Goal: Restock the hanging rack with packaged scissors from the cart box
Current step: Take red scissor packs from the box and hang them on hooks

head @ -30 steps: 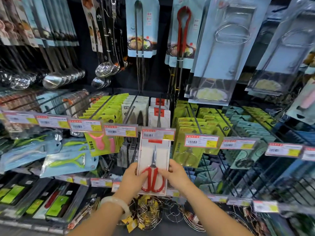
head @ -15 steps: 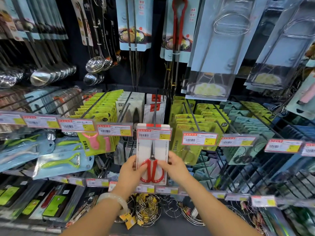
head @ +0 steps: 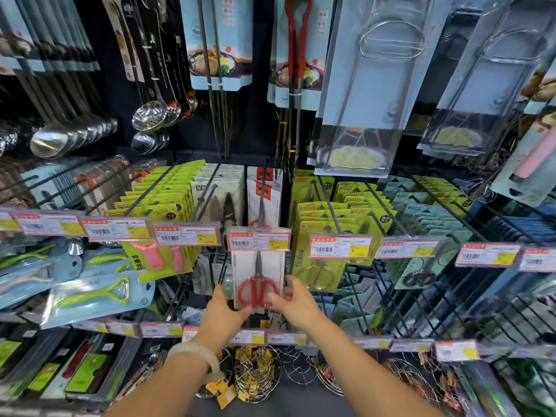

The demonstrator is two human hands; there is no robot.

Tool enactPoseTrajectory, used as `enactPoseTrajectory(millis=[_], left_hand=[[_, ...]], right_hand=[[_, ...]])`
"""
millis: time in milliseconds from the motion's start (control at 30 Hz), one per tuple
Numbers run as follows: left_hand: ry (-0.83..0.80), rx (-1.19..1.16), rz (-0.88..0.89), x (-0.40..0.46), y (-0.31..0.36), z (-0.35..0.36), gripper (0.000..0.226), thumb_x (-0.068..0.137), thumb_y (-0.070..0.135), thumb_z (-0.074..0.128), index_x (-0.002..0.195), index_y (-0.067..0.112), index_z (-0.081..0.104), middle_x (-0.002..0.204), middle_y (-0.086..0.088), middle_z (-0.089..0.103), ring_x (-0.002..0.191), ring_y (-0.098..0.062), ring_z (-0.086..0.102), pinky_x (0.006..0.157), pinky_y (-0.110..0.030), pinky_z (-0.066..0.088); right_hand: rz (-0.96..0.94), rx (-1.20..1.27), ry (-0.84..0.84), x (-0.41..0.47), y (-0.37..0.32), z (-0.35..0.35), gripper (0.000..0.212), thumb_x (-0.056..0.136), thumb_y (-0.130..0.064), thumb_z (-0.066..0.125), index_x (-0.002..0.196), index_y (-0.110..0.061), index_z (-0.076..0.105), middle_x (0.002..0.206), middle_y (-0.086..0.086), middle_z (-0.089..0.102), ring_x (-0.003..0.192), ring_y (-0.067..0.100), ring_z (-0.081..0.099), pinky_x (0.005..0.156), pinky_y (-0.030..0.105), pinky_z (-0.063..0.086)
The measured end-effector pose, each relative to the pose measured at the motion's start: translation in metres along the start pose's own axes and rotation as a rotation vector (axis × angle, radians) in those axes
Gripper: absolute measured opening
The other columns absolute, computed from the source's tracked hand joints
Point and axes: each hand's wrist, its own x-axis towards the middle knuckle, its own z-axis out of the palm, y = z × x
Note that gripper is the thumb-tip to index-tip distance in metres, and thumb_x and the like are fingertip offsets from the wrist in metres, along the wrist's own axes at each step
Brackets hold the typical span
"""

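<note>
While the scissors pack hangs on its hook just under the price tag, we hold its lower part with both hands. Our left hand pinches the bottom left corner, thumb on the front. Our right hand touches the right edge with fingers spread and relaxed. More packs hang behind on the same hook.

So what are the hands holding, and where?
The packaged scissors: left hand grips the bottom left corner; right hand is at the lower right edge, fingers spread.
</note>
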Motion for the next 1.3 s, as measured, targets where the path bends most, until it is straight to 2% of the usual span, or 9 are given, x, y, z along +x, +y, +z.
enactPoseTrajectory(millis=[67,133,267,400,533,667,933,1100,1300], left_hand=[[-0.039,0.235,-0.067,0.0,-0.002,0.008,0.076,0.084,0.024,0.07,0.144,0.006,0.026,0.137,-0.016,0.046,0.125,-0.032,0.049,0.097,-0.033,0.045],[-0.097,0.473,-0.056,-0.005,0.0,0.02,0.074,0.083,0.032,0.069,0.141,0.008,0.029,0.136,-0.016,0.044,0.125,-0.032,0.047,0.101,-0.037,0.043],[-0.177,0.857,0.136,-0.023,0.024,0.063,0.071,0.086,0.033,0.059,0.146,0.015,0.025,0.147,-0.012,0.033,0.137,-0.032,0.031,0.113,-0.042,0.031],[-0.246,1.084,0.371,-0.057,0.064,0.124,0.076,0.088,0.029,0.059,0.149,0.015,0.016,0.154,-0.013,0.02,0.143,-0.033,0.017,0.116,-0.044,0.019],[-0.272,1.168,0.575,-0.101,0.102,0.201,0.072,0.087,0.019,0.057,0.148,0.015,0.019,0.153,-0.014,0.019,0.145,-0.033,0.012,0.118,-0.046,0.015],[-0.355,1.194,0.729,-0.154,0.138,0.287,0.074,0.088,0.019,0.056,0.15,0.016,0.016,0.154,-0.013,0.018,0.145,-0.034,0.012,0.118,-0.046,0.014],[-0.513,1.246,1.102,-0.27,0.193,0.452,0.062,0.09,0.028,0.055,0.143,0.012,0.029,0.143,-0.013,0.035,0.135,-0.033,0.031,0.111,-0.043,0.028],[-0.635,1.259,1.243,-0.33,0.211,0.54,0.059,0.09,0.027,0.053,0.143,0.015,0.029,0.143,-0.012,0.035,0.134,-0.031,0.032,0.108,-0.043,0.029],[-0.799,1.283,1.393,-0.378,0.23,0.649,0.058,0.09,0.024,0.054,0.142,0.016,0.029,0.142,-0.01,0.034,0.134,-0.03,0.032,0.111,-0.044,0.028]], right_hand=[[0.046,-0.084,-0.012,-0.003,0.01,-0.003,0.07,0.091,-0.029,0.058,0.146,-0.013,0.02,0.146,0.011,0.039,0.132,0.024,0.042,0.107,0.037,0.038],[0.056,-0.21,-0.011,-0.009,0.021,-0.01,0.06,0.091,-0.029,0.058,0.141,-0.01,0.03,0.141,0.01,0.044,0.128,0.025,0.045,0.103,0.032,0.039],[0.081,-0.487,-0.023,-0.03,0.047,-0.036,0.059,0.09,-0.031,0.058,0.139,-0.009,0.033,0.142,0.013,0.039,0.13,0.029,0.042,0.104,0.032,0.037],[0.118,-0.69,0.018,-0.061,0.082,-0.089,0.062,0.088,-0.031,0.059,0.139,-0.008,0.032,0.139,0.017,0.037,0.129,0.034,0.038,0.105,0.038,0.037],[0.158,-0.823,0.144,-0.108,0.127,-0.163,0.053,0.089,-0.027,0.056,0.133,-0.007,0.036,0.136,0.018,0.04,0.127,0.033,0.039,0.104,0.04,0.036],[0.246,-0.835,0.286,-0.172,0.173,-0.241,0.054,0.088,-0.03,0.055,0.134,-0.009,0.036,0.138,0.015,0.041,0.129,0.032,0.038,0.104,0.042,0.035],[0.529,-0.731,0.543,-0.322,0.266,-0.377,0.051,0.09,-0.032,0.054,0.132,-0.008,0.038,0.131,0.017,0.045,0.124,0.034,0.043,0.098,0.043,0.04],[0.727,-0.643,0.622,-0.398,0.321,-0.433,0.057,0.091,-0.027,0.056,0.139,-0.01,0.031,0.136,0.016,0.042,0.126,0.036,0.041,0.098,0.044,0.04],[0.885,-0.519,0.672,-0.441,0.39,-0.488,0.053,0.089,-0.031,0.057,0.133,-0.01,0.036,0.136,0.015,0.041,0.126,0.035,0.039,0.1,0.043,0.038]])
